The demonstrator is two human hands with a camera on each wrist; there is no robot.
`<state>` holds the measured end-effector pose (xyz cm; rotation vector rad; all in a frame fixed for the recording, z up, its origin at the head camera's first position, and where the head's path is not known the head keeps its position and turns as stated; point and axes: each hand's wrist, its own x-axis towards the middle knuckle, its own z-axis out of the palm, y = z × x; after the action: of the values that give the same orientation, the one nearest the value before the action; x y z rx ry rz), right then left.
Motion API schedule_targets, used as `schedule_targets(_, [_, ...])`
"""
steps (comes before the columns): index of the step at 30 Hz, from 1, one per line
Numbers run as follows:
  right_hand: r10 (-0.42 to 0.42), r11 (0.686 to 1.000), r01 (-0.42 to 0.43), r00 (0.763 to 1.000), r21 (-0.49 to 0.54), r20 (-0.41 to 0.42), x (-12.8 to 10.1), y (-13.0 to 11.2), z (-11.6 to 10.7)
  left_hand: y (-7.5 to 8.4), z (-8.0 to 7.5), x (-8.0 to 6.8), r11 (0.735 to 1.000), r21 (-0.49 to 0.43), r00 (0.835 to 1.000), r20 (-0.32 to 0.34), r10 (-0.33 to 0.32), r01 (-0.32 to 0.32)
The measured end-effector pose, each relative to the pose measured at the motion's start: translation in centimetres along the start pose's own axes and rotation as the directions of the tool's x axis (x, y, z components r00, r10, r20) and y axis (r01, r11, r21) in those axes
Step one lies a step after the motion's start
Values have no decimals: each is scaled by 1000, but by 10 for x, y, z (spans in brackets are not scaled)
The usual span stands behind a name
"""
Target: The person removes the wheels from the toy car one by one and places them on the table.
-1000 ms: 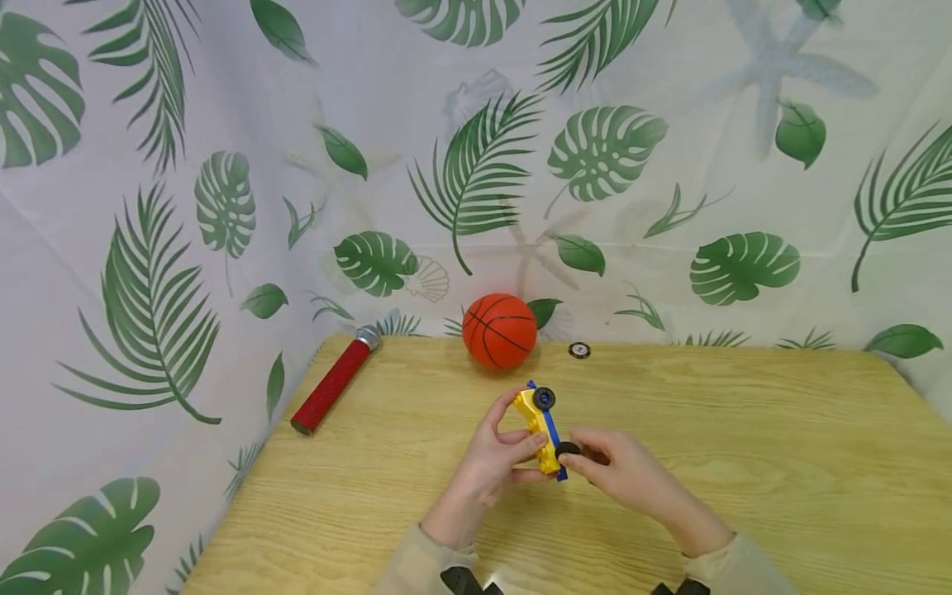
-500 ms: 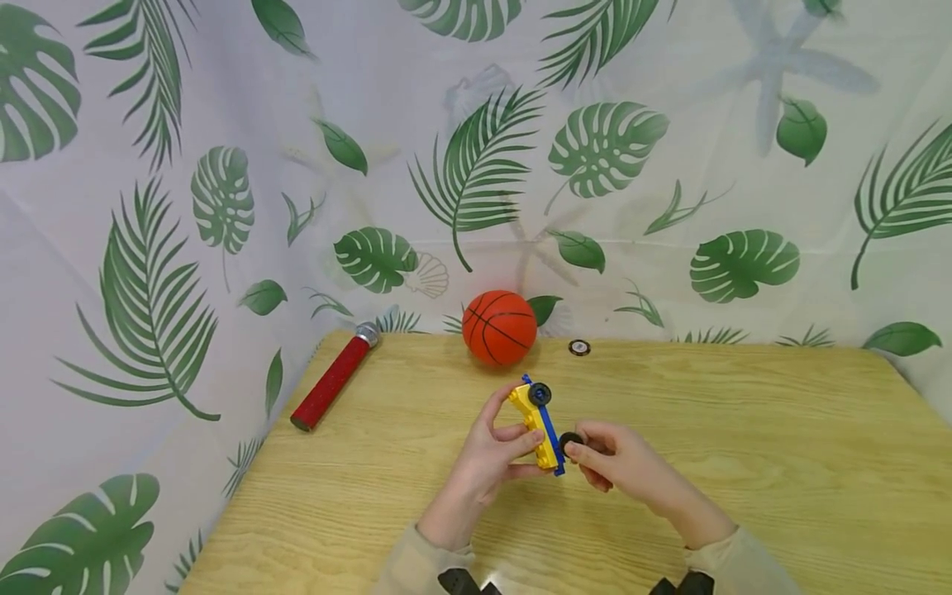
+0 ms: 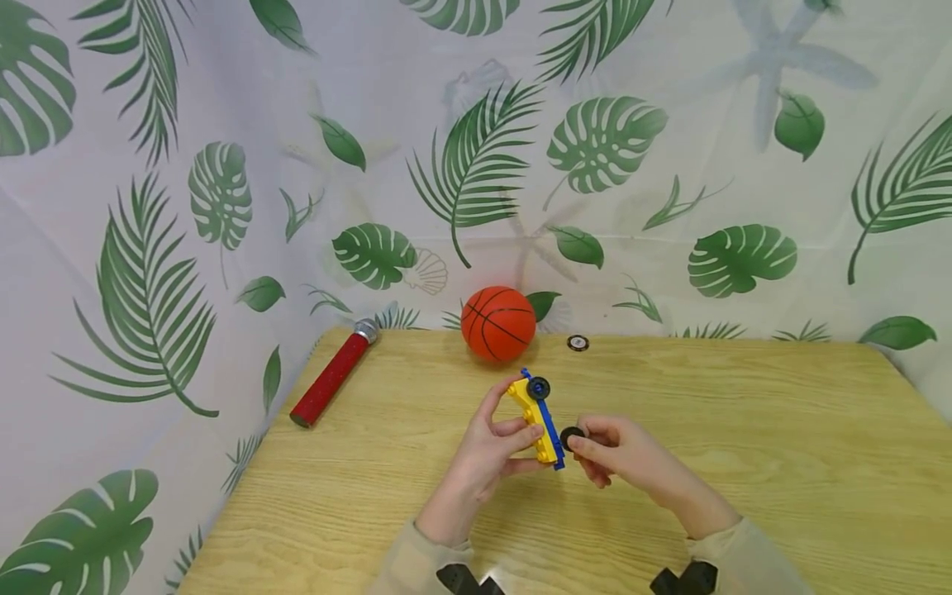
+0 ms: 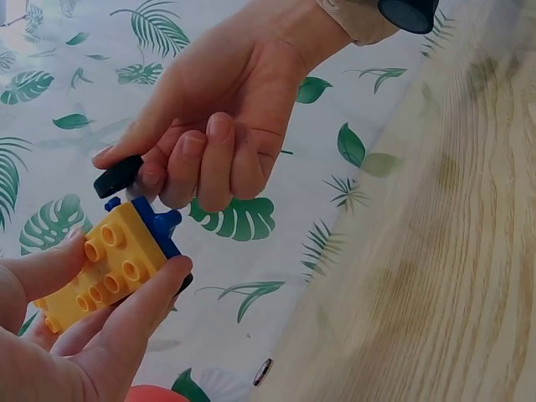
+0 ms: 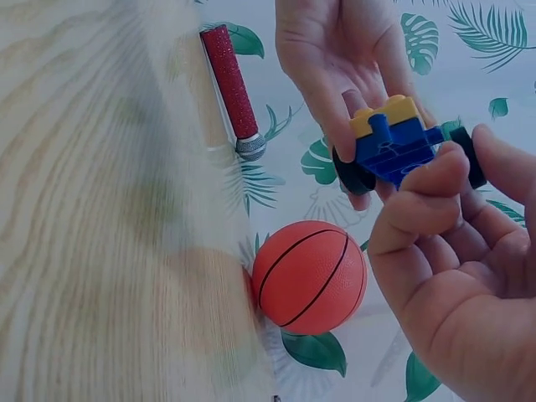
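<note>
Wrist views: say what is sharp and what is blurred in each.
Left wrist view: the toy car and right hand are sharp, the table smeared. Right wrist view: car and basketball fairly sharp, the tabletop blurred.

A small toy car built of a studded yellow plastic block on a blue plastic chassis (image 3: 540, 423) is held above the wooden tabletop, tilted on its side with its blue underside turned to the right, one black wheel with a blue hub (image 3: 538, 387) mounted at its far end. A loose black plastic wheel (image 3: 569, 437) sits just beside the chassis at the near end, by a bare blue axle peg. The wrist views show the yellow studs (image 4: 109, 268) and the blue underside (image 5: 400, 149).
</note>
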<state>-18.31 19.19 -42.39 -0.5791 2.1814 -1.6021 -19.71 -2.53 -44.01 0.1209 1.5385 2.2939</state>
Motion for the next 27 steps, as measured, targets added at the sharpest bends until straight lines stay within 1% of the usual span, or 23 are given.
schedule_targets(4, [1,1000,-2,999,1,36,0,0,0,0,1,0,1000,1,1000,9,0,0])
schedule_targets(7, [4,1000,-4,999,-6,33,0,-1,1,0,2,0,1000,3,1000,25,10,-10])
schedule_targets(9, [20,1000,-19,1000,-5,8,0,-2,1,0,2,0,1000,5,1000,26,15,-15])
schedule_targets(12, [34,999,-34,998,9,-53,0,-3,2,0,2,0,1000,14,1000,19,16,-17])
schedule_targets(15, [35,999,-30,992,46,-122,0,-1,3,-1,1,-1,1000,26,1000,11,14,-14])
schedule_targets(18, [31,997,-18,984,79,-175,0,-1,4,-1,1,0,999,35,1000,3,5,-5])
schedule_targets(21, [22,994,0,979,110,-201,-1,-2,4,-2,1,0,999,40,1000,-6,2,-2])
schedule_targets(27, [13,984,27,975,176,-220,-1,0,0,-2,-1,0,1000,27,999,-32,-2,3])
